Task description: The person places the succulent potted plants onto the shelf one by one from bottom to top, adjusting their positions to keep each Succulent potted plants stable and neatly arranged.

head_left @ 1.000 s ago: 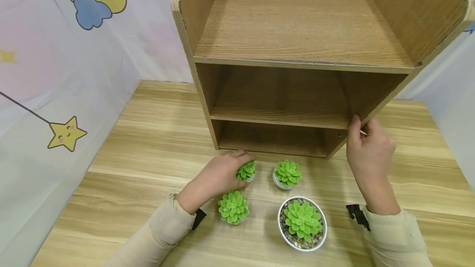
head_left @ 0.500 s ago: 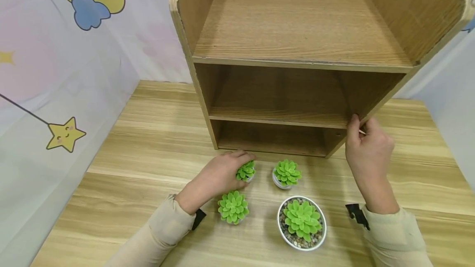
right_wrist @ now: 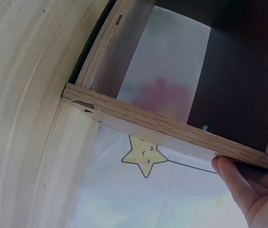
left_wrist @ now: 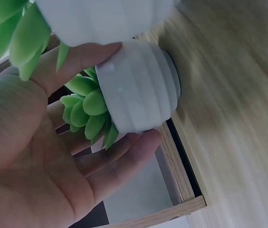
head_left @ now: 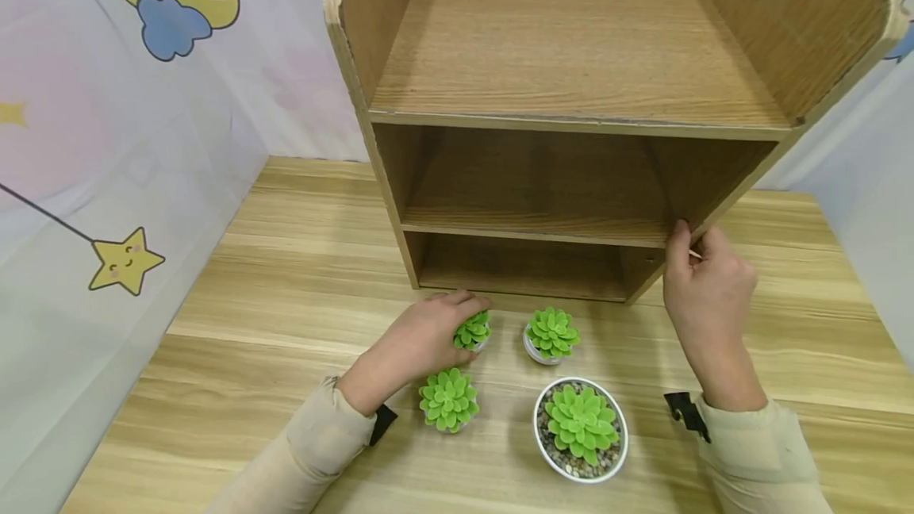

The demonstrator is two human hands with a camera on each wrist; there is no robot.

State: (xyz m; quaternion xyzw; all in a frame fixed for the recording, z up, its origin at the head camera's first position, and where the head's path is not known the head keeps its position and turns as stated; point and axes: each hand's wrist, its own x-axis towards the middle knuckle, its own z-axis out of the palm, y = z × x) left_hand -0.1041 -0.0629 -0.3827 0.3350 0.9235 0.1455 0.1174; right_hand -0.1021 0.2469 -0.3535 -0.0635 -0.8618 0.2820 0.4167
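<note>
My left hand point(head_left: 417, 337) holds a small potted succulent point(head_left: 473, 331) with green leaves, just in front of the wooden shelf unit point(head_left: 581, 124). In the left wrist view, thumb and fingers lie around its ribbed white pot point(left_wrist: 138, 90), whose base is at the tabletop. My right hand point(head_left: 712, 288) grips the front edge of the unit's right side panel point(right_wrist: 172, 126), level with the middle shelf board. Between the two hands stands a second small succulent point(head_left: 553, 332). A third point(head_left: 448, 399) sits close to the left wrist, its pot mostly hidden under the leaves.
A larger succulent in a round white pot with pebbles point(head_left: 581, 428) stands at the front, left of the right forearm. The shelf unit rises at the back of the wooden table point(head_left: 236, 324). A printed cloth backdrop point(head_left: 78, 141) hangs around the table.
</note>
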